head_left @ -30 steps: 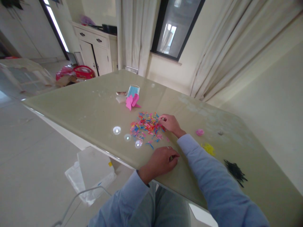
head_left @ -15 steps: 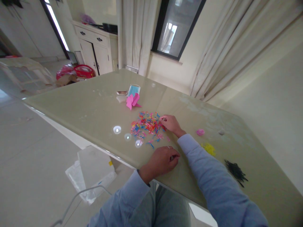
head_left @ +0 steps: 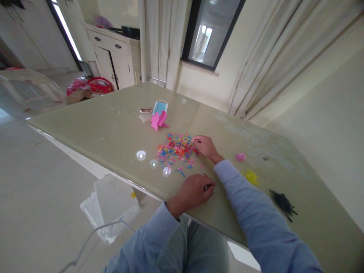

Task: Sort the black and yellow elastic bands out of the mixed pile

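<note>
A loose pile of small multicoloured rubber bands (head_left: 178,148) lies on the glossy table, mostly red, pink, blue and yellow. At its right edge is my right hand (head_left: 205,146), its thumb and fingers pinched together; whatever is between the fingertips is too small to make out. My left hand (head_left: 195,191) rests near the table's front edge, below the pile, with its fingers curled and closed. Anything inside it is hidden. To the right of my right forearm are a small pink bunch (head_left: 240,157), a yellow bunch (head_left: 250,177) and a black bunch (head_left: 283,203).
Behind the pile lie a folded pink piece (head_left: 159,120), a blue face mask (head_left: 160,107) and a small flat packet (head_left: 145,110). A small greyish item (head_left: 265,157) sits at the right on the table (head_left: 93,121). Clear plastic sheets (head_left: 110,204) are on the floor.
The view has shifted very slightly. My right hand stays at the right edge of the pile and my left hand keeps its place; the piles look the same.
</note>
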`<state>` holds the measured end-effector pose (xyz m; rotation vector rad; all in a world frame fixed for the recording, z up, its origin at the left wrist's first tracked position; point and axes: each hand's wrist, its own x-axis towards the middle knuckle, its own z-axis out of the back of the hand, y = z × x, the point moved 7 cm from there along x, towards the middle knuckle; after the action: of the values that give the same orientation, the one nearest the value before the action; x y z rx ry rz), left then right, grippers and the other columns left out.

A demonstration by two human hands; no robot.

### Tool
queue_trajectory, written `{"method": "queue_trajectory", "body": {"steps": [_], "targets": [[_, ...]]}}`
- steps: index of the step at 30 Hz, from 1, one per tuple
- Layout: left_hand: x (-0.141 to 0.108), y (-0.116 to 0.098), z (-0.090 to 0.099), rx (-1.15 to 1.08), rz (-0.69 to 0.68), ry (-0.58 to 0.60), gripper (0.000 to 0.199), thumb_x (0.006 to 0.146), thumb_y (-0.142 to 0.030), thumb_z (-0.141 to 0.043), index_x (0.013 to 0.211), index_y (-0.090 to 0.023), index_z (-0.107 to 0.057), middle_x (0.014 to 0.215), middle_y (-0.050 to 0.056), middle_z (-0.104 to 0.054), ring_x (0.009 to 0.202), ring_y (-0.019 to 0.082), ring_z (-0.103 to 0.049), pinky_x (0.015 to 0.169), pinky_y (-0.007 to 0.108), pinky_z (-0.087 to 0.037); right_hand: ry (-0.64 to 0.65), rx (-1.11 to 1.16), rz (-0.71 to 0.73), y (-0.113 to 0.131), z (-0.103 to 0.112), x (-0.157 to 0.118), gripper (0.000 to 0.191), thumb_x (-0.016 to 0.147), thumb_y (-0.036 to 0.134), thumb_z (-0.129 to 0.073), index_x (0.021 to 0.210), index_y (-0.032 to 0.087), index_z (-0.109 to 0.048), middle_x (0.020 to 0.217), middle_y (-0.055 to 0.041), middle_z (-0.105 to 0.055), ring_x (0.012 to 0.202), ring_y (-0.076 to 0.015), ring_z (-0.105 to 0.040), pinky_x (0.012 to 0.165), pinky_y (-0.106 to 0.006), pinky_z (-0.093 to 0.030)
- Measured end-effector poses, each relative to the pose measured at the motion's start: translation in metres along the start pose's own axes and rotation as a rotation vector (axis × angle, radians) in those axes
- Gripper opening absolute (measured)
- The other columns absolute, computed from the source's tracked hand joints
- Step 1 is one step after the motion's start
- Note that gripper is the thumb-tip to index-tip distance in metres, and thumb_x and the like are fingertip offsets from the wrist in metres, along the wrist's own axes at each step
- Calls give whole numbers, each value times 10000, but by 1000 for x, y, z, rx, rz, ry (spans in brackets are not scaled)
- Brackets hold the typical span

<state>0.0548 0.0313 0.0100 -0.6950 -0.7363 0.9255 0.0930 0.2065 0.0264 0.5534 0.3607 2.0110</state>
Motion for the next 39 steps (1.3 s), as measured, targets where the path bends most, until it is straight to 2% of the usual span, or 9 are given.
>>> {"method": "queue_trajectory", "body": {"steps": [5, 9, 11, 14, 20, 26, 33, 36, 39], "targets": [[-1, 0, 2, -19, -4, -5, 223, 872, -206, -538, 955, -196, -745, 915, 49, -736, 856, 182, -655, 815, 287, -486, 13, 457, -141, 2, 7, -16, 248, 743, 372, -624, 808, 150, -713, 603, 7, -629, 533, -109, -493, 516, -223, -358], [-1, 1, 4, -27, 18, -9, 220, 859, -192, -547, 956, -193, -744, 943, 52, -743, 875, 189, -657, 831, 296, -490, 68, 835, -280, 14, 18, -50, 279, 706, 416, -698, 822, 165, -667, 481, 94, -435, 401, -50, -271, 408, -212, -191], [-1, 1, 6, -33, 25, -27, 215, 854, -192, -552, 951, -187, -744, 939, 53, -744, 872, 190, -655, 829, 299, -490, 92, 988, -303, 21, 26, -69, 279, 690, 406, -739, 804, 170, -644, 473, 112, -378, 393, -36, -225, 404, -209, -153], [-2, 2, 7, -56, 21, -53, 214, 861, -202, -549, 949, -177, -742, 927, 54, -744, 843, 178, -651, 807, 291, -488, 111, 1147, -324, 23, 39, -95, 283, 675, 385, -782, 776, 175, -621, 465, 123, -344, 390, -26, -205, 405, -205, -141], [-2, 6, 9, -54, 52, -65, 213, 876, -231, -541, 933, -176, -738, 875, 51, -739, 794, 162, -641, 749, 276, -485, 107, 1357, -381, 11, 69, -141, 289, 698, 355, -790, 727, 201, -547, 448, 145, -253, 378, -25, -141, 389, -193, -128], [-2, 7, 12, -40, 69, -74, 226, 885, -292, -539, 921, -186, -735, 866, 41, -742, 791, 163, -650, 733, 279, -492, 90, 1367, -416, -12, 95, -179, 269, 732, 351, -756, 737, 210, -528, 436, 145, -239, 368, -32, -136, 390, -193, -131], [0, 8, 14, 2, 121, -61, 278, 879, -373, -527, 906, -194, -737, 855, 43, -744, 779, 178, -653, 721, 292, -499, -108, 1345, -474, -79, 134, -212, 272, 720, 333, -744, 692, 213, -502, 425, 140, -251, 363, -34, -120, 382, -210, -106], [0, 9, 14, 14, 136, -64, 280, 881, -384, -532, 915, -198, -738, 877, 40, -746, 815, 187, -660, 744, 299, -503, -223, 1240, -495, -108, 146, -223, 249, 712, 356, -735, 719, 213, -531, 426, 137, -266, 360, -37, -138, 385, -214, -116], [-1, 9, 14, 25, 146, -60, 289, 883, -396, -531, 929, -201, -739, 897, 38, -747, 835, 191, -664, 756, 299, -504, -341, 1001, -558, -132, 149, -229, 221, 721, 380, -702, 761, 212, -565, 439, 122, -313, 358, -48, -182, 390, -223, -129]]}}
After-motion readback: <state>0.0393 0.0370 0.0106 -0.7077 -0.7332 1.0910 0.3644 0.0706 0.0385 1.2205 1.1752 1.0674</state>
